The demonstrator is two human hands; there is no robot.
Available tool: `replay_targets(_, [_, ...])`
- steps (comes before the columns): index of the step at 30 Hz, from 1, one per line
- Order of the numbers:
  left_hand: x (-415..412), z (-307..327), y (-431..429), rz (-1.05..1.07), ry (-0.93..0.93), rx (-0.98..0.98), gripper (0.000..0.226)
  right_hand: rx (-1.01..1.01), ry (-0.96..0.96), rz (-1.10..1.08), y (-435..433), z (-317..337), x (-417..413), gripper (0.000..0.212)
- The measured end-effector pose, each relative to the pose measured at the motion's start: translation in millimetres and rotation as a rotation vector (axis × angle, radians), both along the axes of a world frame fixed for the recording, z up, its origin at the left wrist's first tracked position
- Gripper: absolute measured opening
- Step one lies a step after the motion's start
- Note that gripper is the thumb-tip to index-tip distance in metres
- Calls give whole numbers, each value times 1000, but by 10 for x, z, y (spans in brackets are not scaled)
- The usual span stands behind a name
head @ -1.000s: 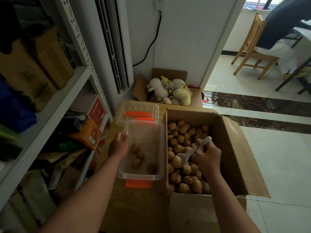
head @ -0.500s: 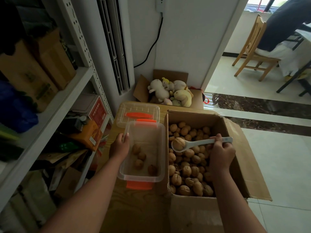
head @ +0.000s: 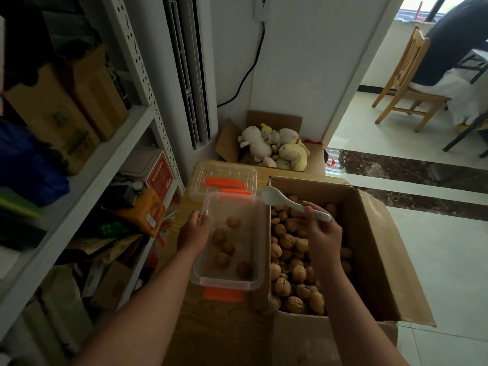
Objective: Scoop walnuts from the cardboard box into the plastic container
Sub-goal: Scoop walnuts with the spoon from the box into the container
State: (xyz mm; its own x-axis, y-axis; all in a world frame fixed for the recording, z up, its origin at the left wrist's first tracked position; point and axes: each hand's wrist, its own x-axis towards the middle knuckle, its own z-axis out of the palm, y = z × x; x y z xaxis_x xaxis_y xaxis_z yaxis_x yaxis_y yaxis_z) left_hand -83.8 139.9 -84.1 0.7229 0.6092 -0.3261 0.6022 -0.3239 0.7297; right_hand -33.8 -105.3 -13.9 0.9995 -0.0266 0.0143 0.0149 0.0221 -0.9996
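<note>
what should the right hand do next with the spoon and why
Probably lower the spoon into the cardboard box and dig under another walnut. The right hand holds it with its bowl apparently empty near the far corner of the plastic container, only five walnuts lie inside, and the left hand grips the rim.

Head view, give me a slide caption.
Right hand holds empty spoon near plastic container; left hand grips its rim beside cardboard box.

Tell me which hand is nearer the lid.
Left. The left hand grips the container's left rim just in front of the lid; the right hand holds the spoon over the box, farther off to the lid's right.
</note>
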Motion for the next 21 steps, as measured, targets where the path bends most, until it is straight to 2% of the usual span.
replay_targets(6, [-4, -4, 12, -3, -5, -2, 50, -173, -78, -191, -101, -136, 67, 26])
replay_targets(10, [0, 3, -3, 8, -15, 1, 50, -473, -135, -121, -117, -241, 95, 27])
replay_targets(12, [0, 14, -11, 7, -15, 10, 50, -538, -105, -53, -86, -291, 108, 28])
replay_targets(16, [4, -1, -5, -3, -8, 24, 51, -497, 29, -7, 6, -325, 121, 30])
replay_targets(21, [-5, -32, 25, -5, -14, 22, 52, -194, 236, -59, 66, -381, 177, 28])
